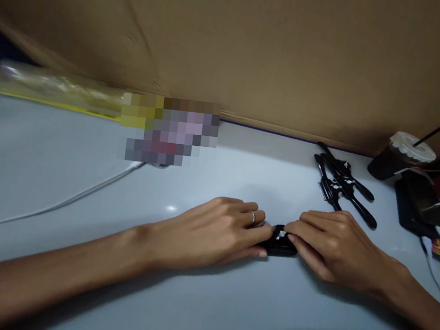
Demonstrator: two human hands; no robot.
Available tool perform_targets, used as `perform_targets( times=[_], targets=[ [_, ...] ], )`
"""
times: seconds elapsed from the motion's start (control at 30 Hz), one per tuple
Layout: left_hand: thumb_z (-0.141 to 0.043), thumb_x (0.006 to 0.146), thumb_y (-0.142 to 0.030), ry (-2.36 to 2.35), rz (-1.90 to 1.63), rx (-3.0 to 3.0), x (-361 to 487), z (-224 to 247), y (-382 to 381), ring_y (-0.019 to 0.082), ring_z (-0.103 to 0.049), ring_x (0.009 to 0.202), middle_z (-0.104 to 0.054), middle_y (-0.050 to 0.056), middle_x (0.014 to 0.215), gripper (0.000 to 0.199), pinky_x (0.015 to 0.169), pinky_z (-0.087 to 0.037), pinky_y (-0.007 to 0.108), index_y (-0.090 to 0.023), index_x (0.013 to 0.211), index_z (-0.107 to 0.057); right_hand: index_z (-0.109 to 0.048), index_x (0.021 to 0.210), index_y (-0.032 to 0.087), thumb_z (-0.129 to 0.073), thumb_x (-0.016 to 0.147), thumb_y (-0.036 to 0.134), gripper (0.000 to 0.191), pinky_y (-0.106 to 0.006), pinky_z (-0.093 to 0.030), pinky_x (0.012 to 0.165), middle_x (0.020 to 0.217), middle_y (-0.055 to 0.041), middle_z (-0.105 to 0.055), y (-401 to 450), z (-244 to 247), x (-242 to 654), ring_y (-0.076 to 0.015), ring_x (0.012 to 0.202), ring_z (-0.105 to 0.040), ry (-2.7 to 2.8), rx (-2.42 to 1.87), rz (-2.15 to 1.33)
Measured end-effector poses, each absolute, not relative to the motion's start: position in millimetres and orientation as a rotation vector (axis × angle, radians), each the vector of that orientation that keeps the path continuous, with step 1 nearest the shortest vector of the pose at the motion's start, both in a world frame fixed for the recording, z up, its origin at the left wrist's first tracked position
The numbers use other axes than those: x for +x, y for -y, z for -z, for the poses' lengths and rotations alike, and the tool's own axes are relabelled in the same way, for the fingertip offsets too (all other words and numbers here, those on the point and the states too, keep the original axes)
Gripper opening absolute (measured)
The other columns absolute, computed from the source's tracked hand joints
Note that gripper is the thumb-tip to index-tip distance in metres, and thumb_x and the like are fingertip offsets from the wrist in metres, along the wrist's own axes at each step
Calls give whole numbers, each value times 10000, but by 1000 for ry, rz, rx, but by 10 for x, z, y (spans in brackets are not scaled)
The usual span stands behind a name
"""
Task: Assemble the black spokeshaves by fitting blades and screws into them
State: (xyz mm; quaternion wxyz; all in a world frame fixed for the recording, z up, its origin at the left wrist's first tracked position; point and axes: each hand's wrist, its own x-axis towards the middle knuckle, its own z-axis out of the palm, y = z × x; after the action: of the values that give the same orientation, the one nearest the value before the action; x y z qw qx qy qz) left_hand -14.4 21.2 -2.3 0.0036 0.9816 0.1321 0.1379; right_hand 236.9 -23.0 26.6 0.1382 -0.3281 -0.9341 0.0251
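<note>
Low over the white table, a black spokeshave (pixel 282 248) with a silvery screw or nut at its middle lies between my two hands. My left hand (pixel 230 232) is closed around its left side, with a ring on one finger. From the right, my right hand (pixel 328 243) grips the other side, its thumb and fingertips close to the silvery part. Both handles are mostly covered by my fingers. Just beyond my right hand, several similar black spokeshaves (pixel 347 188) lie in a loose, overlapping pile.
A lidded plastic cup (pixel 388 155) of dark drink with a straw stands at the back right. Near it lie a black phone-like object (pixel 418 203) and cables. A white cable (pixel 82 191) crosses the left side towards a blurred-out object. Cardboard (pixel 265 48) walls the back.
</note>
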Motion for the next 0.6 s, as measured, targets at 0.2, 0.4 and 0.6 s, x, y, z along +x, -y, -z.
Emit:
perform_targets(
  times=[0.2,0.4,0.6],
  targets=[
    [-404,1092,-367,-385,-437,3090,-139,16,-213,165,-527,675,-603,7,789,304,595,-397,321,-188,910,-568,-667,818,141,-449,1006,138,288,-300,-316,589,707,-28,-613,230,-231,2344,-136,609,-471,2659,-961,-92],
    [-426,1086,-368,-397,-431,3076,-142,34,-213,161,-530,681,-608,5,793,276,600,-390,311,-190,930,-568,-660,805,151,-453,1047,231,328,-299,-305,573,698,-20,-608,229,-225,2336,-132,596,-465,2646,-975,-51],
    [-449,1079,-359,-389,-446,3111,-128,22,-211,154,-533,674,-606,0,786,266,590,-393,307,-191,914,-573,-638,779,154,-443,1061,238,353,-297,-284,569,677,-17,-594,240,-192,2315,-126,578,-441,2620,-975,9]
  ],
)
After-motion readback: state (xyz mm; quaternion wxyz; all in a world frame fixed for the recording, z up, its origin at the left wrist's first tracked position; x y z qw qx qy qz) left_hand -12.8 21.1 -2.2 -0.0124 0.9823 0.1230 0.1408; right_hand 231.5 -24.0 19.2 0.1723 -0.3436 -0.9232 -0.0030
